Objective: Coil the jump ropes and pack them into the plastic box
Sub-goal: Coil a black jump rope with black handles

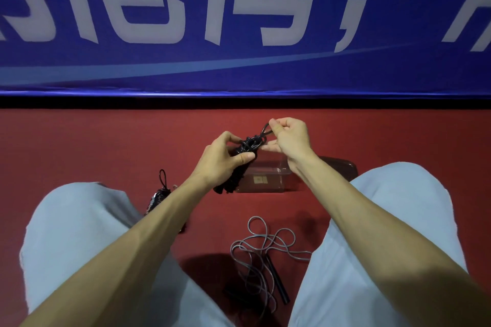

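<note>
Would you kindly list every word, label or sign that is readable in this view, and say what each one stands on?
",": a white comma on the blue banner.
On that banner, white Chinese characters: tops cropped by the frame, not surely readable.
On the plastic box, a tan label: too small and blurred to read.
The black jump rope being coiled: no lettering visible.

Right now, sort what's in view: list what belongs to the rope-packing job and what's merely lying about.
Job: black rope bundle gripped by the left hand, its loop pinched by the right hand; coiled black rope lying left; loose grey rope; clear plastic box; likely its lid.
Not the job: blue banner; red floor.
</note>
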`<state>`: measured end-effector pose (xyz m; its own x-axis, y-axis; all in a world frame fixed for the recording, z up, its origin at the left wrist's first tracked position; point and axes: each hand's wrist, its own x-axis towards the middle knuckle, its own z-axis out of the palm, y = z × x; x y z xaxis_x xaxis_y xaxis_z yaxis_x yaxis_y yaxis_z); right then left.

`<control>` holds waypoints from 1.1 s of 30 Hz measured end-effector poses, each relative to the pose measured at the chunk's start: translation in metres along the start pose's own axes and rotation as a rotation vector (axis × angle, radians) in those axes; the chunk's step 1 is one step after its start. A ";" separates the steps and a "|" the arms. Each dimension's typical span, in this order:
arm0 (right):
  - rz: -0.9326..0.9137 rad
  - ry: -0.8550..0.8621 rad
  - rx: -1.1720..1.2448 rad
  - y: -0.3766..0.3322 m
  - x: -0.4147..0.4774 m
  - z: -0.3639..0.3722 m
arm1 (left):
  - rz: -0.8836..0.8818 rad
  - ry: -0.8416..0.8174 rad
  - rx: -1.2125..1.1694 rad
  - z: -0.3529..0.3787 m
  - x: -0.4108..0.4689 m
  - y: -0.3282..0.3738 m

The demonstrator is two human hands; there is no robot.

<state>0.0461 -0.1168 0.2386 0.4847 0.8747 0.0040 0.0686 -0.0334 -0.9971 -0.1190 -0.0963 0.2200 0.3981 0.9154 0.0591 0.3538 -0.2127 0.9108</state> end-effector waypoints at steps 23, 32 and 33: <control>0.345 -0.453 -0.211 0.173 0.088 0.166 | -0.618 0.240 0.004 -0.111 0.046 -0.217; 0.530 -0.539 -0.324 0.282 0.106 0.190 | -0.625 0.035 0.284 -0.037 0.099 -0.306; 0.552 -0.544 -0.333 0.292 0.107 0.187 | -0.626 0.022 0.352 -0.026 0.105 -0.316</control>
<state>-0.0454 0.0577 -0.0669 0.0420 0.7991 -0.5997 0.2401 -0.5908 -0.7703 -0.2112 0.0754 -0.0506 0.0152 0.9076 -0.4196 0.7636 0.2604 0.5908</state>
